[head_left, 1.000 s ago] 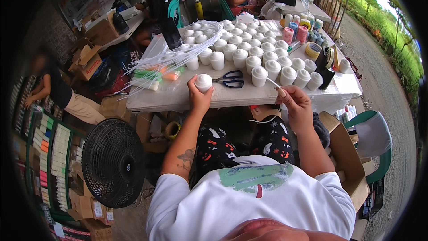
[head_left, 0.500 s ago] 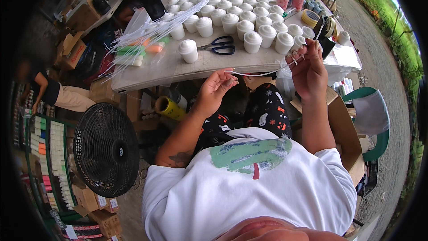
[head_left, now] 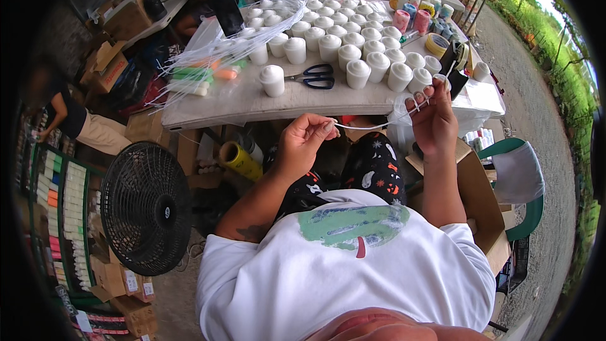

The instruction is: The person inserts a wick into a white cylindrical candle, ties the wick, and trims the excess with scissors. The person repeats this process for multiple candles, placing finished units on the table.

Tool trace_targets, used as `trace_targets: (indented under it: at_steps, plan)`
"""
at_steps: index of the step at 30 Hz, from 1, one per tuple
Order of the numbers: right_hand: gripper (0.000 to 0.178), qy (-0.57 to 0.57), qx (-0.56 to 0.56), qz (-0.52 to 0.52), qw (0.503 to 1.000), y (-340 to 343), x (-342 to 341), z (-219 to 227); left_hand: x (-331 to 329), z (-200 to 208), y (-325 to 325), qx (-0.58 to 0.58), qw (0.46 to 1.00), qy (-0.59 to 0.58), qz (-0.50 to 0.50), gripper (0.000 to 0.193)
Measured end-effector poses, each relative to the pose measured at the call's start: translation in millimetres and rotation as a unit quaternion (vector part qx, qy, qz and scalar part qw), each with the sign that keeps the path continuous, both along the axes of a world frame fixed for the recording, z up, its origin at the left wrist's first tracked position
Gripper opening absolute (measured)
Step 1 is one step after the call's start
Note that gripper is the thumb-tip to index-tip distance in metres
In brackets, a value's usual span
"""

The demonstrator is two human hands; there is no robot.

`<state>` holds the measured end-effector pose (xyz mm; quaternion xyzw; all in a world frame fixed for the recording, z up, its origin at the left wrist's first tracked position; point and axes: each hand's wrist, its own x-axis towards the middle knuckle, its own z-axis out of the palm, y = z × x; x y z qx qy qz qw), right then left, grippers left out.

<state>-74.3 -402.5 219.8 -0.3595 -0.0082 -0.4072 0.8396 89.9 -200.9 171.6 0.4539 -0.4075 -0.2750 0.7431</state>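
A thin white cord (head_left: 363, 127) stretches between my hands, sagging a little in the middle. My left hand (head_left: 300, 145) pinches its left end between thumb and fingertips. My right hand (head_left: 435, 123) is raised higher, palm toward me, with the cord crossing its fingers and pinched near the top. Both are just off the near edge of the table (head_left: 233, 112). Beyond them lie dark-handled scissors (head_left: 317, 77) beside a lone white cup-shaped piece with a domed top (head_left: 273, 82). Rows of similar white pieces (head_left: 329, 47) fill the tabletop.
A loose bundle of white cords (head_left: 221, 53) lies at the table's left over green and orange sticks. Thread spools (head_left: 421, 22) and tape rolls (head_left: 437, 44) stand at the right. A black fan (head_left: 146, 208) is at my left; a green chair (head_left: 527, 215) at my right.
My left hand has dropped slightly and its fingers have closed more on the cord's end. My right hand has also lowered a little. The whole view has shifted slightly.
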Motion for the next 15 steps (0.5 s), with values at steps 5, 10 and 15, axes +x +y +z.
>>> trace_targets:
  at_steps: [5, 10, 15]
  plan:
    - [0.037, 0.178, -0.023, -0.148, 0.973, 5.4, -1.8, 5.1, -4.8, 11.0, -1.3, -0.016, 0.992, -0.112, 0.055, 0.006]
    - [0.051, 0.187, -0.503, -0.506, 0.676, 31.8, -9.9, -0.5, -7.5, 28.0, 2.4, 0.017, 0.971, -0.22, 0.089, 0.006]
    - [0.034, 0.226, -0.648, -0.269, 0.676, 75.6, -10.4, 7.1, -23.9, 50.3, -5.4, 0.009, 0.938, -0.332, 0.103, 0.006]
